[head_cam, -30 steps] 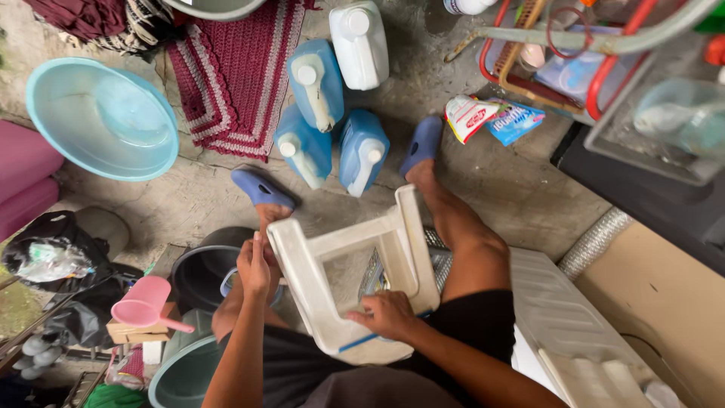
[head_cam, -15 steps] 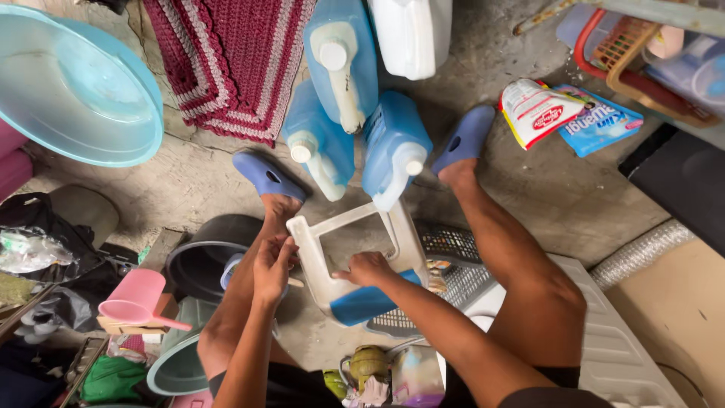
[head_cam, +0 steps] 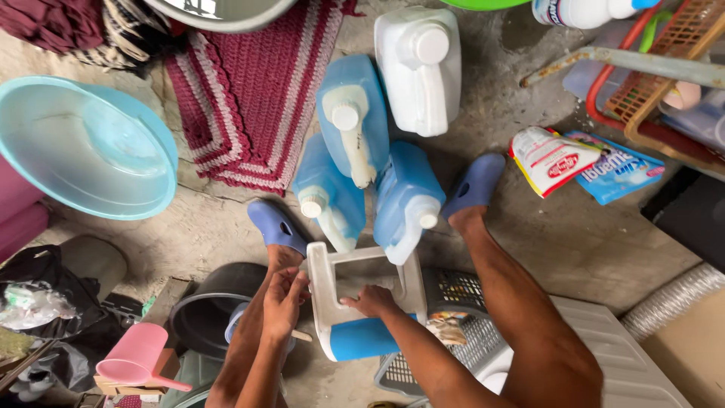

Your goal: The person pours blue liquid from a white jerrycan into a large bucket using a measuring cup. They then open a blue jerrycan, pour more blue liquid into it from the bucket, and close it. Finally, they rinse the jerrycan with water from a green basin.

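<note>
A small white plastic stool with a blue seat is tipped between my legs, its legs facing up. My left hand grips its left leg. My right hand holds the inner frame on the right side. Just beyond the stool lie three blue detergent jugs with white caps and a white jug. My feet in blue clogs rest on the concrete floor either side of the jugs.
A light blue basin sits at the left, a maroon striped rug behind it. Two detergent pouches lie at the right near a red-rimmed basket. A black bucket, pink scoop and grey crate are close by.
The stool has been pulled in closer and turned, so its blue seat now faces me. Both hands have shifted along its frame. The view has moved toward the jugs.
</note>
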